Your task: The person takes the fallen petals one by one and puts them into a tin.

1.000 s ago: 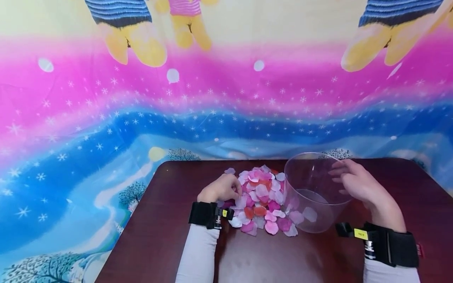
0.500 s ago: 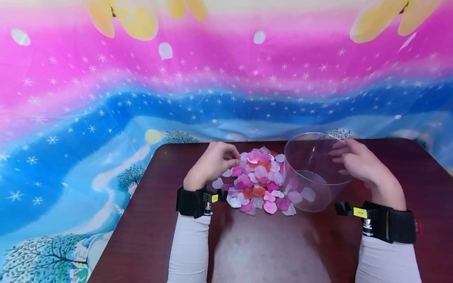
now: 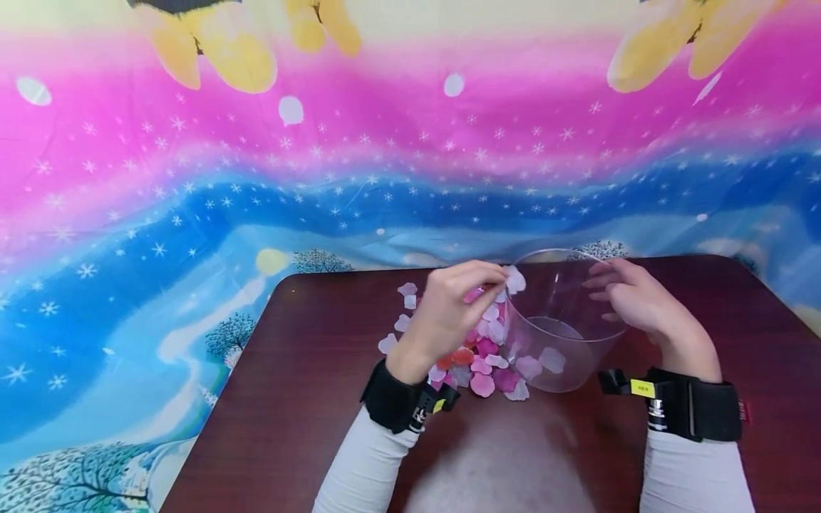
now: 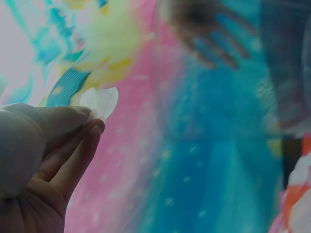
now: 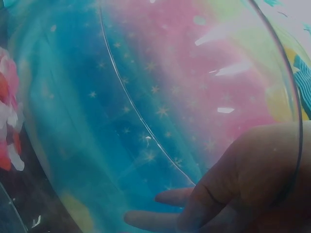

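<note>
Between thumb and fingertips, my left hand (image 3: 442, 306) pinches a pale white petal (image 3: 515, 280) at the left rim of a clear plastic bucket (image 3: 551, 381). The same petal (image 4: 105, 102) shows up close in the left wrist view, beyond the fingertips. My right hand (image 3: 641, 299) is at the bucket's right side, fingers spread along the wall and seen through the plastic. In the right wrist view the bucket's rim crosses in front of this hand (image 5: 233, 179). A heap of pink, white and orange petals (image 3: 484, 385) lies left of the bucket, partly hidden behind my left hand.
Several loose pale petals (image 3: 388, 344) lie left of the heap on the dark wooden table (image 3: 282, 399). A colourful printed cloth (image 3: 385, 142) hangs behind the table's far edge. Black straps with small cameras (image 3: 695, 410) are on both wrists.
My left hand has lifted from the left side of the heap and moved right to the bucket's rim, carrying a white petal. The right hand stays at the bucket's side.
</note>
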Demonstrator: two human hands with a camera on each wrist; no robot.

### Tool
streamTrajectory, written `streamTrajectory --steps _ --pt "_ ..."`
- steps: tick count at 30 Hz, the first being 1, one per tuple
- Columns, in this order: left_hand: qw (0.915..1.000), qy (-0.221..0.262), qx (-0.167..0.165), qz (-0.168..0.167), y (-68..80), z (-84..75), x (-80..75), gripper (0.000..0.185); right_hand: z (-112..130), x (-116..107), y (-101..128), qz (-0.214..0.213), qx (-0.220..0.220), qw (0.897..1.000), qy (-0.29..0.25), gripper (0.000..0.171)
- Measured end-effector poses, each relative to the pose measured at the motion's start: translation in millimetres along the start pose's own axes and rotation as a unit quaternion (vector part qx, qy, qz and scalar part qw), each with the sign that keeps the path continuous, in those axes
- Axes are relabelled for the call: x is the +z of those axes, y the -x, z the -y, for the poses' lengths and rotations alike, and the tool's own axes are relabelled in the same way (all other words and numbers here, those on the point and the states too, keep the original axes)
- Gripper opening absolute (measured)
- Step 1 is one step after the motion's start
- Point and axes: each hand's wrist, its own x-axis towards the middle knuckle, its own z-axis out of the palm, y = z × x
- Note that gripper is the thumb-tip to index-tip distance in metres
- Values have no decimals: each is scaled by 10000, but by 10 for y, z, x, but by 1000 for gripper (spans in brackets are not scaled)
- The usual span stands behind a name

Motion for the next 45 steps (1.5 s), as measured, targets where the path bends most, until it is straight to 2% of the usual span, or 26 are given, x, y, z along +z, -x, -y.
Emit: streamTrajectory --steps 5,9,13,18,20,23,27,30,32,39,45 --pt "9984 136 -151 528 74 10 213 19 -6 70 1 -30 -3 10000 -54 55" --pt "9948 210 -326 947 142 15 264 22 -23 118 14 6 21 10000 -56 55" --pt "9896 249 -500 1324 178 24 205 26 -19 130 12 38 -10 10000 -22 55" --pt "9870 173 -764 1404 215 109 27 25 -24 118 26 44 -26 10000 86 55" --pt "9848 158 -982 1421 263 175 -69 22 -39 121 44 69 14 9999 110 54" --pt "9756 150 -1485 1610 361 307 -216 19 -56 124 64 101 54 9999 88 54" --pt "9549 43 -2198 1994 461 487 -364 19 -62 93 63 61 22 10000 56 52" --pt "9430 -87 -2543 2142 491 597 -401 19 -57 55 52 39 -43 10000 61 51" --pt "9388 -97 -2684 2158 497 655 -392 19 -52 33 42 45 -84 9999 61 51" --pt "9299 -123 -2756 2434 479 767 -221 26 -26 16 10 12 -121 9999 87 52" --pt "9271 -474 -2465 2782 484 759 26 35 -26 11 14 -13 -48 10000 28 53"
